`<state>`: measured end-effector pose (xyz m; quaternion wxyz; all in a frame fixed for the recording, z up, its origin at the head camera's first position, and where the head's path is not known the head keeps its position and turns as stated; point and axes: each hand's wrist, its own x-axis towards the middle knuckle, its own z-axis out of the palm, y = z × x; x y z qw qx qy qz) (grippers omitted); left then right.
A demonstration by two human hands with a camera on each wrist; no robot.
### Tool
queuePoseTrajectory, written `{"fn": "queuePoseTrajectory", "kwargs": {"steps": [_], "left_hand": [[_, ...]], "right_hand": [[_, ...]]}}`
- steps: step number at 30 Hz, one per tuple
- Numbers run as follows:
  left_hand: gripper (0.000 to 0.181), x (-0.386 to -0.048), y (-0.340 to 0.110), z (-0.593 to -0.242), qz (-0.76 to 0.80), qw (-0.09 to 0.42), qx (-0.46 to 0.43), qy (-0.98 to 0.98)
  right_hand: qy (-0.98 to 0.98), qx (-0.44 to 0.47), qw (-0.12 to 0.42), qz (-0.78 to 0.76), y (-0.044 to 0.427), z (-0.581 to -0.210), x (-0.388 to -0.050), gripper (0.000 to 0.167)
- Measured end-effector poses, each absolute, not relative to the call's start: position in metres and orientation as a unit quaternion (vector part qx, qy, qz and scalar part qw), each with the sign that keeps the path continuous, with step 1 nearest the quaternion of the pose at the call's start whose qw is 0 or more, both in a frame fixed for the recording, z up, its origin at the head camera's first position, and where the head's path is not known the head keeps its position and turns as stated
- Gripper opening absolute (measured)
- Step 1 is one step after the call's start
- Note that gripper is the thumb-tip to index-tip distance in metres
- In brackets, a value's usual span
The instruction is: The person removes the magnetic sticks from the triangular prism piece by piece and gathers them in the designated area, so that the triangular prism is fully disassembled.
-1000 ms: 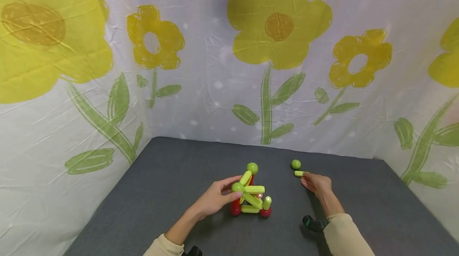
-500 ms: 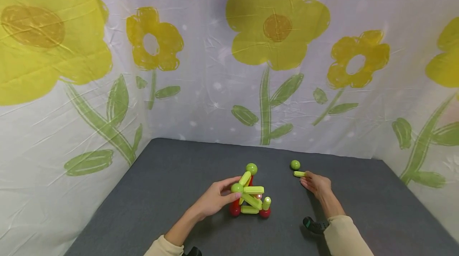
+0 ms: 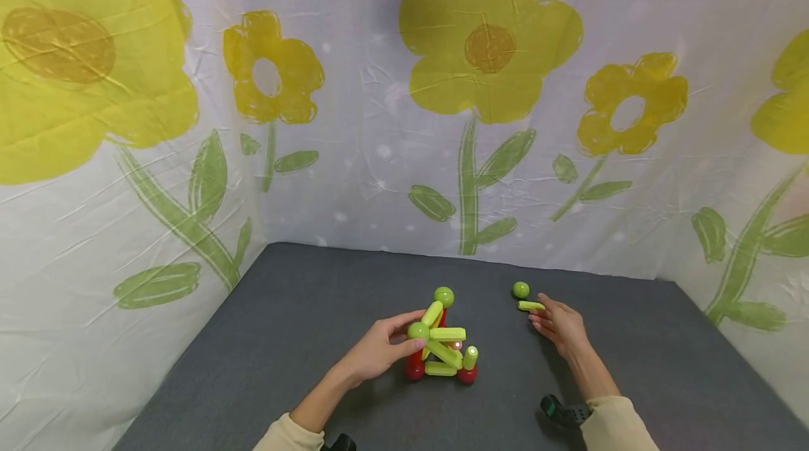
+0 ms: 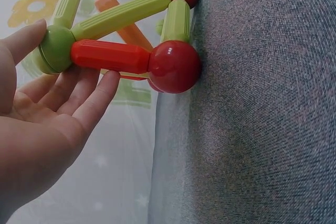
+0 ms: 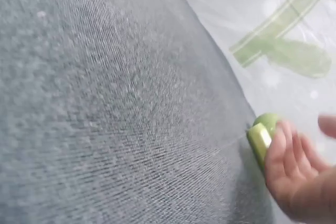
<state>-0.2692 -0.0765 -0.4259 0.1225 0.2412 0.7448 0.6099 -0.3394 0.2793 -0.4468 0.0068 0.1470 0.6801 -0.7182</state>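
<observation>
My left hand (image 3: 376,349) pinches a green ball (image 3: 418,330) at an upper corner of a frame of magnetic sticks and balls. In the left wrist view, the thumb lies on this green ball (image 4: 56,49) and a fingertip is by the red stick (image 4: 110,56) that leads down to a red ball (image 4: 175,66). Another green ball (image 3: 444,296) tops the frame, and a short yellow-green stick (image 3: 470,357) stands up from a red ball (image 3: 468,374). My right hand (image 3: 562,324), thumb and fingers apart, is beside a loose yellow-green stick (image 3: 529,305) lying on the table.
A loose green ball (image 3: 521,289) sits just behind the loose stick. Dark grey cloth covers the table (image 3: 303,303). A flower-printed curtain (image 3: 366,156) closes off its back and sides.
My right hand has let go of the yellow-green stick, its thumb and fingers spreading apart. The stick lies about where it was. My left hand and the frame stay put.
</observation>
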Motion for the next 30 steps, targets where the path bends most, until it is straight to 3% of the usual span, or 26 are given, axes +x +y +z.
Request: {"fn": "queuePoseTrajectory", "kwargs": {"steps": [4,9,14,20,30], "left_hand": [[0.057,-0.269,-0.077,-0.424,0.610,0.120,0.247,0.744],[0.057,-0.269,-0.077,-0.424,0.608,0.121,0.241,0.747],[0.057,-0.268,-0.077,-0.426,0.606,0.122,0.241,0.748],[0.057,-0.269,-0.076,-0.427,0.609,0.121,0.244,0.745],[0.058,-0.270,-0.076,-0.428,0.617,0.127,0.238,0.740]], "right_hand": [[0.671,0.071,0.060,-0.736,0.271,-0.439,-0.338,0.056],[0.606,0.024,0.138,-0.783,0.262,-0.437,-0.332,0.030],[0.574,-0.016,0.215,-0.790,0.254,-0.439,-0.325,0.040],[0.594,-0.070,0.247,-0.762,0.241,-0.442,-0.317,0.061],[0.546,-0.214,0.297,-0.754,0.225,-0.446,-0.306,0.028]]}}
